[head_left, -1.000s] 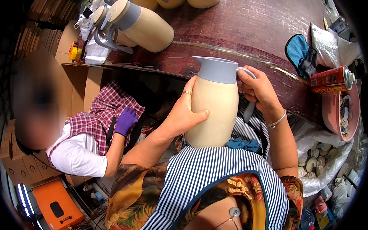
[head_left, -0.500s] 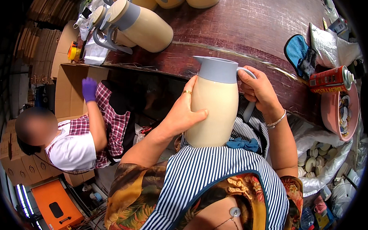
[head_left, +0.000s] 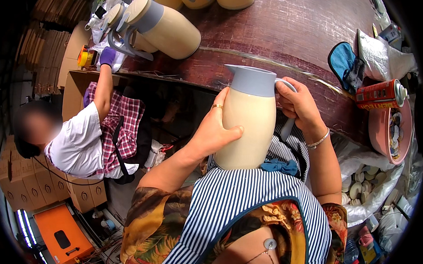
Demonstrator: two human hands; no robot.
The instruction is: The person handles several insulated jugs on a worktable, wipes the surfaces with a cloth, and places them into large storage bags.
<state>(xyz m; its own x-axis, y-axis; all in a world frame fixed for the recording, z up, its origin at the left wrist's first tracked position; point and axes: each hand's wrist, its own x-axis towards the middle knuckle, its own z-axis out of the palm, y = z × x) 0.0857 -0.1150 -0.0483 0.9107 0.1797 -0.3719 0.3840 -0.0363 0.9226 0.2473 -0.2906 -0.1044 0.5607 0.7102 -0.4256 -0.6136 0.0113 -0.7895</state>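
Note:
A cream jug (head_left: 250, 125) with a grey collar, spout and handle stands nearly upright against my striped apron, below the table's front edge. Its spout points to the left. My left hand (head_left: 217, 127) is wrapped round the jug's left side, thumb across the front of the body. My right hand (head_left: 297, 102) grips the grey handle (head_left: 287, 85) near its top; the handle's lower part hangs free beside the body. The jug's base is partly hidden by the apron.
On the dark red table (head_left: 282, 30) several finished-looking cream jugs (head_left: 171, 32) stand at the far left. A blue cloth pad (head_left: 343, 65), a red spray can (head_left: 380, 95) and a pink basin (head_left: 379, 136) are at right. A co-worker (head_left: 80, 142) with purple gloves sits at left beside cardboard boxes (head_left: 29, 182).
The co-worker has leaned back to the left and stretched a gloved hand up to the table's left end. My two hands and the jug have hardly moved.

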